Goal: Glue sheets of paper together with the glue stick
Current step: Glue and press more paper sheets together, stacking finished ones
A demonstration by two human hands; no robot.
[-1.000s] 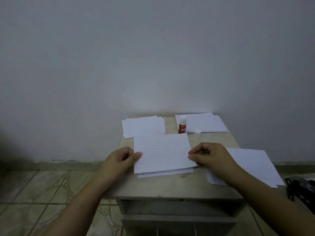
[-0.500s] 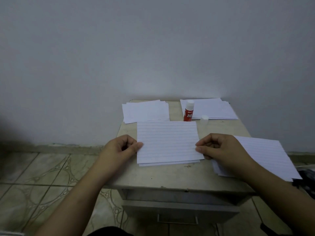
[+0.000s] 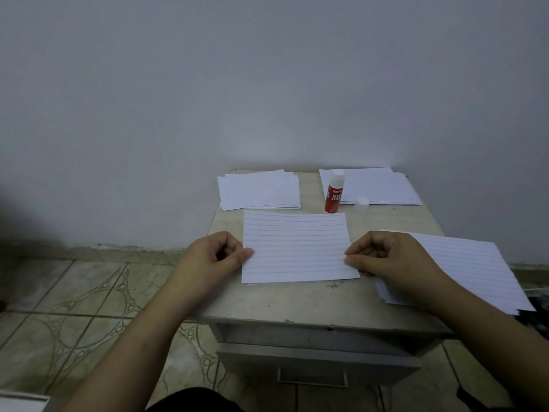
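On the small beige bedside table [image 3: 297,301], just in front of the red glue stick [image 3: 333,195], we see a white ruled sheet of paper [image 3: 297,248] lying flat, apparently on another sheet whose edge peeks out along its near side. We judge it is being squared up and pressed onto a glued sheet beneath, though no glue is visible. Both hands work opposite side edges, likely so the sheet cannot skew while it sets.

Our left hand [image 3: 214,257] sits at the sheet's left edge, fingers curled into a loose fist, thumb laid out onto the paper edge, pinching or pressing it; which one we cannot tell. Our right hand [image 3: 383,257] mirrors it at the right edge, fingers curled, thumb and forefinger tips meeting on the paper margin, a narrow pinch. Both forearms run in from the near side, wrists low over the tabletop.

The glue stick stands upright, uncapped, white tip exposed. Its small white cap [image 3: 362,202] stands just right of the stick. Left of the stick lies a stack of blank white sheets [image 3: 258,190]; behind and right of it, a second white stack [image 3: 377,185]. Well to the right and nearer us, a pile of ruled sheets [image 3: 475,269] overhangs the table edge, partly under our right wrist.
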